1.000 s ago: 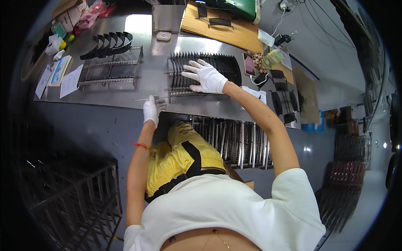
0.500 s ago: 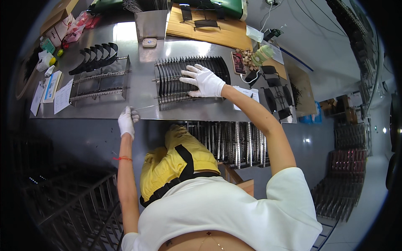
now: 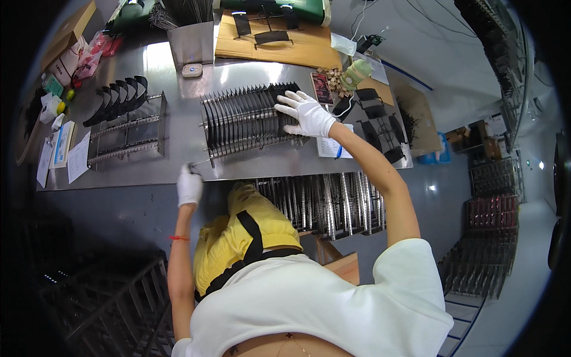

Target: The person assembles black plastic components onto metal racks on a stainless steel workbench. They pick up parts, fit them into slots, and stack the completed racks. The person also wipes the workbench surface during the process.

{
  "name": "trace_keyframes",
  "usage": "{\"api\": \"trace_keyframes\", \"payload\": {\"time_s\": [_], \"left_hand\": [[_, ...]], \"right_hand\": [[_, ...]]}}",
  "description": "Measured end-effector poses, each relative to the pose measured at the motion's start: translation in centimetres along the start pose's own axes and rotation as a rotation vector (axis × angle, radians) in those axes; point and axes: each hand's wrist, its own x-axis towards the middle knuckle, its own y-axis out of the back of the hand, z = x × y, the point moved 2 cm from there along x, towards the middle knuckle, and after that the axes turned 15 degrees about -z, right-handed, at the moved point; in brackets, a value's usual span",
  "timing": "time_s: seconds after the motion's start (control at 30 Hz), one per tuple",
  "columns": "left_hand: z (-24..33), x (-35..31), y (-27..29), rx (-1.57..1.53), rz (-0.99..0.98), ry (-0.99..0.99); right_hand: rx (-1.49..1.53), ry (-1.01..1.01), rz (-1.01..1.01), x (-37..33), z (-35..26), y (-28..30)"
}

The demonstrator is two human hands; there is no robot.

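Observation:
A metal rack (image 3: 209, 146) on the steel table carries a row of upright, curved black plates (image 3: 238, 119). My right hand (image 3: 307, 114), in a white glove, lies over the rack's right end with fingers spread on the plate tops. Close to the table's front edge, my gloved left hand (image 3: 190, 185) is closed around the end of a thin metal rod (image 3: 202, 162). The rod reaches to the rack's near left corner; where it goes inside the rack cannot be made out. My left fingers are partly hidden behind the hand.
To the left stands a second rack (image 3: 128, 134) with several curved black plates (image 3: 117, 100) at its back. Papers (image 3: 78, 157) lie beside it. A phone (image 3: 322, 88) and a green bottle (image 3: 357, 74) are at right. Behind are cardboard (image 3: 285, 50) and a metal bin (image 3: 191, 46) of rods.
My left hand has come nearer the rack, and less of the rod shows between them. My right hand has slid rightward along the plates. The whole view has shifted slightly.

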Motion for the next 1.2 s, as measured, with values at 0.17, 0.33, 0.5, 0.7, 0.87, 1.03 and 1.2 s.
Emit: {"api": "trace_keyframes", "payload": {"time_s": [0.17,0.33,0.5,0.7,0.87,1.03,1.2], "left_hand": [[2.8,-0.1,-3.8,0.177,-0.035,-0.009],[5.1,-1.0,-1.4,0.253,-0.172,0.055],[5.8,-0.9,-1.5,0.543,-0.114,0.107],[4.9,0.4,-2.4,0.659,-0.016,-0.011],[4.2,2.2,-1.1,0.638,-0.077,-0.094],[4.0,4.6,0.6,0.648,-0.137,-0.046],[4.0,8.5,2.0,0.751,-0.181,-0.048]], "right_hand": [[0.080,-0.121,0.067,-2.1,1.5,-0.3],[0.212,-0.268,0.078,-5.1,2.6,0.0],[0.508,-0.438,0.023,-8.0,2.4,-2.4],[0.380,-0.548,-0.127,-8.9,0.1,-6.9],[0.437,-0.641,-0.080,-6.1,-1.4,-8.8],[0.650,-0.779,-0.041,-4.8,-2.9,-8.8],[0.723,-0.797,-0.195,-6.7,-6.1,-8.0]]}}
